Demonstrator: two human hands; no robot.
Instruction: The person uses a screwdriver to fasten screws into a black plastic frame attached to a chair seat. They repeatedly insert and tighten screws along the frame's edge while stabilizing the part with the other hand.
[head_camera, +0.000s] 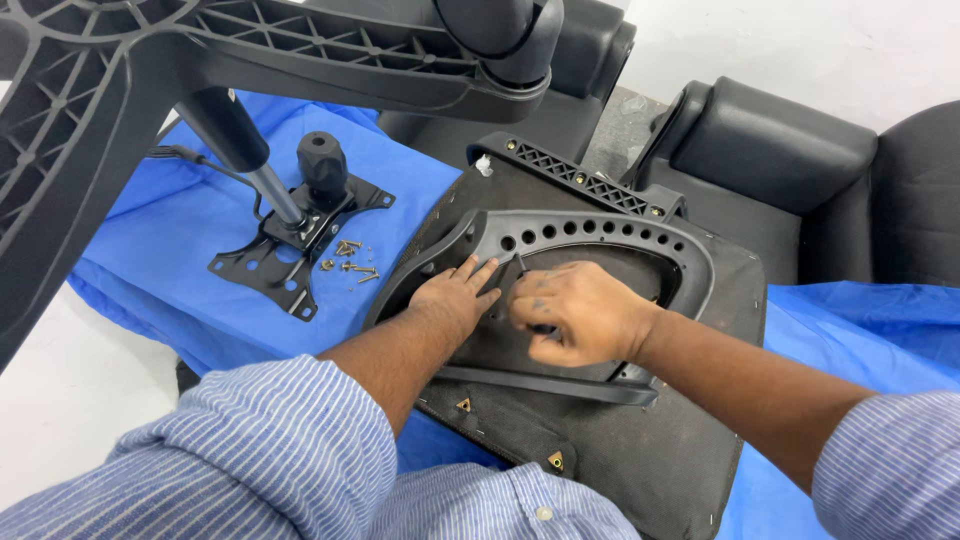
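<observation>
- Pressing down flat, the left hand lies on the inner edge of a black plastic armrest frame, its fingers spread and stretched out, gripping nothing.
- Curled into a loose fist just beside the left fingers, the right hand closes round a small dark part against the frame; what that part is cannot be told.
- Beneath both sets of fingers lies an upturned seat pad, dark fabric underside up, with the holed armrest frame curving across it.
- Two brass-coloured triangular fittings sit in the pad's near edge, below the left wrist.
- Beyond the left fingers and well apart, a black metal tilt plate with a round knob rests on a blue sheet over the bench.
- Between that plate and the left fingers lies a small scatter of loose screws.
- A gas-lift column rises from the plate to a black star base, which fills the space above and away from the fingers.
- Past the right fingers stand black padded chair parts.
- Both forearms come out of striped blue shirt sleeves.
</observation>
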